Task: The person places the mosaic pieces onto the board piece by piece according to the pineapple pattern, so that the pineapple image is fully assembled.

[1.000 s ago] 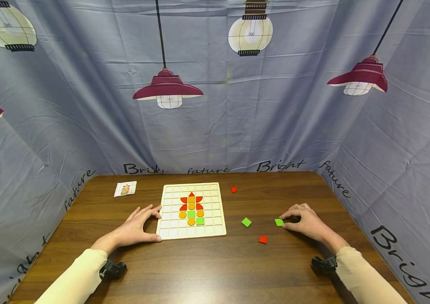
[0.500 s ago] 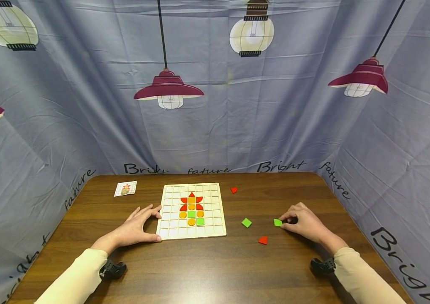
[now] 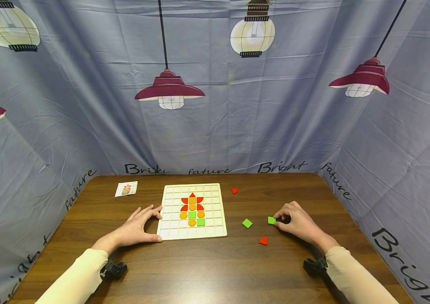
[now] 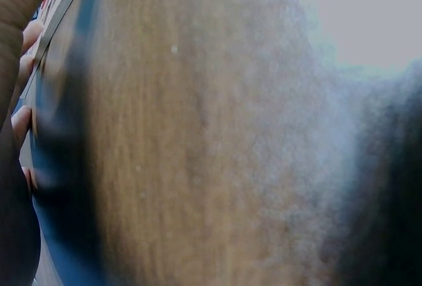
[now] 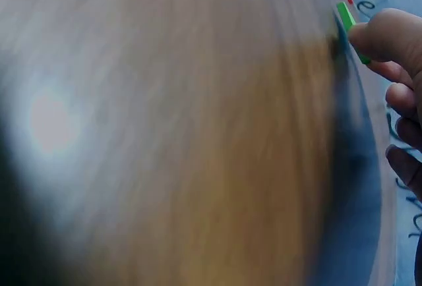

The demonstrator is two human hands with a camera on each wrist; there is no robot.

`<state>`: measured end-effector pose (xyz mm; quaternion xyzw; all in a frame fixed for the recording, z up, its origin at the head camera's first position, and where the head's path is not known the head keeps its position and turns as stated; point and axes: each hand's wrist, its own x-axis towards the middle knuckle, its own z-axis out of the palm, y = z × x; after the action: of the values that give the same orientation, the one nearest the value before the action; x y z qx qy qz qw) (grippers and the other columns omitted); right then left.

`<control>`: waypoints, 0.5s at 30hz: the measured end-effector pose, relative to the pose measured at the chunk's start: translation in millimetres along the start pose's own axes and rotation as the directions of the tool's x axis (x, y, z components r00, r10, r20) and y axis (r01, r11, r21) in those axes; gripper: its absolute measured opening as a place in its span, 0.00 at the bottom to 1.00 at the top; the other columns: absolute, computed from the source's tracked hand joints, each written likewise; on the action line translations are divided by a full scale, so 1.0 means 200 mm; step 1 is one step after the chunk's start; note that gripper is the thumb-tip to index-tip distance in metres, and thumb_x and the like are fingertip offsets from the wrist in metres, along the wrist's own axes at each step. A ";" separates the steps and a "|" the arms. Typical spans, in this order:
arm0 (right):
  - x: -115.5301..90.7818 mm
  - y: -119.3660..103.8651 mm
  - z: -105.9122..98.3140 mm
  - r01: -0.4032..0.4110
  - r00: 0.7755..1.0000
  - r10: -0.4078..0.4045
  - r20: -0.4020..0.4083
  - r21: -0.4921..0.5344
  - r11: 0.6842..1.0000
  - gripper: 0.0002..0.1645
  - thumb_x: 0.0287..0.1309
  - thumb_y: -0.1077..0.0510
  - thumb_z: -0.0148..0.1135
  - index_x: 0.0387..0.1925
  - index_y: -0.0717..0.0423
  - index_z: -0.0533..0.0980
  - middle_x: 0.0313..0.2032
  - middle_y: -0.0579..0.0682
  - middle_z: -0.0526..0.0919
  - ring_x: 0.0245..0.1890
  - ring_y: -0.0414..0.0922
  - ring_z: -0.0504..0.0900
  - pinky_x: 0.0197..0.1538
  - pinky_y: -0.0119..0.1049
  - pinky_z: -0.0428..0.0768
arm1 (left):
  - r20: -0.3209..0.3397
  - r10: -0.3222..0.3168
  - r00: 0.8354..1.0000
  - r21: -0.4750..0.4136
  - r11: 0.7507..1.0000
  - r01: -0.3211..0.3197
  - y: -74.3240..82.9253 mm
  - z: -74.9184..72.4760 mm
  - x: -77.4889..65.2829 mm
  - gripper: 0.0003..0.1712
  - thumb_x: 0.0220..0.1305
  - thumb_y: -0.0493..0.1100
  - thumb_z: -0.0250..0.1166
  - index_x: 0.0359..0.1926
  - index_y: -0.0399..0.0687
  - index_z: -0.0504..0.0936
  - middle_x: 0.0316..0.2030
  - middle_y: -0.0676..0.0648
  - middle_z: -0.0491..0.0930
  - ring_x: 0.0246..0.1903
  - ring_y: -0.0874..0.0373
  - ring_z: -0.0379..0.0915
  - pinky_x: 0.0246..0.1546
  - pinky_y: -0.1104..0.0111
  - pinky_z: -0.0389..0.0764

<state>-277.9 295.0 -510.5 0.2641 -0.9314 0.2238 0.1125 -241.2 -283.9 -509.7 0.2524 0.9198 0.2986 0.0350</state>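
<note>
A pale square board (image 3: 173, 228) with a grid lies on the table, bearing a figure of red, orange and green tiles. My left hand (image 3: 139, 228) rests at its left side, thumb at the near corner and fingertips along the edge; the left wrist view catches these fingers (image 4: 24, 121) beside the rim. Over to the right, my right hand (image 3: 298, 221) pinches a green square tile (image 3: 271, 220) between thumb and fingers. The same green tile (image 5: 344, 14) shows edge-on in the right wrist view. Left of that hand lies another green square tile (image 3: 247, 223).
A red tile (image 3: 263, 240) lies in front of the loose green one, and another red tile (image 3: 235, 191) sits near the board's far right corner. At the back left is a small pattern card (image 3: 126, 189). A printed curtain (image 3: 215, 126) surrounds the wooden table (image 3: 207, 270).
My right hand has moved left with the pinched green tile, toward the other green one. My left hand stays at the board's edge.
</note>
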 end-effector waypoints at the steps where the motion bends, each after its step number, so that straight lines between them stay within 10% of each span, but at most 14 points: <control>1: 0.01 -0.01 0.00 0.004 1.000 -0.004 -0.002 0.003 1.000 0.12 0.50 0.53 0.81 0.34 0.37 0.84 0.29 0.34 0.74 0.39 0.38 0.67 0.39 0.35 0.68 | 0.001 0.000 1.000 0.002 1.000 0.000 0.00 0.00 0.00 0.36 0.53 0.67 0.76 0.54 0.55 0.74 0.75 0.42 0.62 0.76 0.36 0.49 0.74 0.37 0.38; 15: 0.33 -0.30 0.12 0.075 0.996 -0.079 0.040 0.098 0.992 0.09 0.53 0.49 0.77 0.37 0.38 0.86 0.31 0.33 0.75 0.42 0.38 0.69 0.43 0.37 0.73 | -0.001 0.005 1.000 0.002 1.000 -0.005 -0.01 0.00 0.00 0.36 0.53 0.67 0.76 0.54 0.55 0.74 0.75 0.43 0.62 0.76 0.36 0.50 0.74 0.37 0.38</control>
<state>-302.1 209.1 -488.6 0.3098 -0.9109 0.2581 0.0876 -241.4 -284.3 -510.9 0.2544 0.9195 0.2979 0.0335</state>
